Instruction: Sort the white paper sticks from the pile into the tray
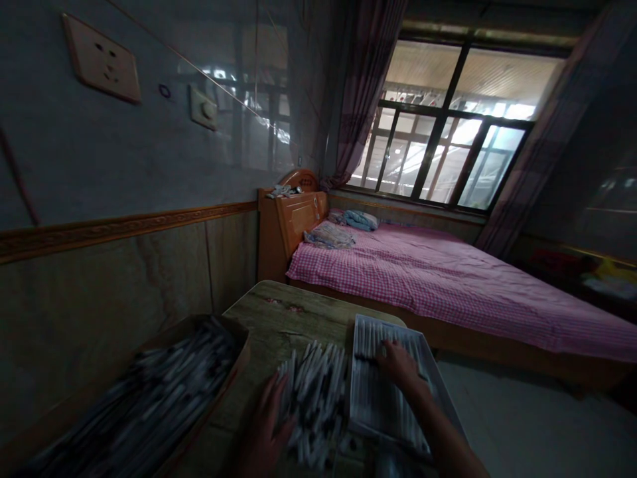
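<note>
A loose pile of white pens with dark ends (318, 392) lies on the table. My left hand (269, 421) rests at the near left side of this pile, thumb and fingers apart around its edge. To the right, a shallow pale tray (354, 392) contains similar pens laid side by side in rows. My right hand (401, 365) is over the tray, its fingers closed on a dark-ended pen (365, 359) that lies crosswise to the rows. The fingers partly hide this pen, and dim light blurs its details.
An open cardboard box (241, 355) full of more pens stands at the left, beside the tiled wall (124, 285). Beyond the wooden-patterned table (259, 305) is a bed (423, 272) with a pink checked sheet. A window (438, 133) is behind it.
</note>
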Demonstrator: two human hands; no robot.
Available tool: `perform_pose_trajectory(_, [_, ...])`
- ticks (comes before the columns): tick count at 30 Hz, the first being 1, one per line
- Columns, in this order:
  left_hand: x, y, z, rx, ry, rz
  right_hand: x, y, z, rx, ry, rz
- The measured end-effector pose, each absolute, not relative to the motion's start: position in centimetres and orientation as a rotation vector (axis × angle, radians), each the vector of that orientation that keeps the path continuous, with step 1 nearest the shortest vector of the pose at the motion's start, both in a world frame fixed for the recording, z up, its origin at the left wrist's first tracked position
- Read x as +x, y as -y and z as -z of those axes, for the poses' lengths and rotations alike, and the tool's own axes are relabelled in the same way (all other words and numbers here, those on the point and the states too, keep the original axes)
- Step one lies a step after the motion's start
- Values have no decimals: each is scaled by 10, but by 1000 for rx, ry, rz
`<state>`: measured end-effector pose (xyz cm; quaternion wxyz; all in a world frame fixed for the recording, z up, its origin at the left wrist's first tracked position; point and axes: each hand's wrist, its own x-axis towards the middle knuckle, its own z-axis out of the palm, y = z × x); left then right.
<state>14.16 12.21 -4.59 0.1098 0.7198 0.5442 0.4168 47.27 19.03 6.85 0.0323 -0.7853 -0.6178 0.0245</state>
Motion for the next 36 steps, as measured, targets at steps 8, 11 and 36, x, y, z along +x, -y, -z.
perform_pose_trajectory(8, [144, -120, 48, 2183, -1500, -1124, 473, -194, -60, -2370, 1958, 94])
perform_pose_trajectory(11, [143, -120, 48, 2213, -1511, -1077, 473, -192, -51, -2322, 2035, 81])
perform_pose_trajectory(36, [143, -125, 63, 2431, -1585, -945, 450, -221, -27, -2204, 2175, -83])
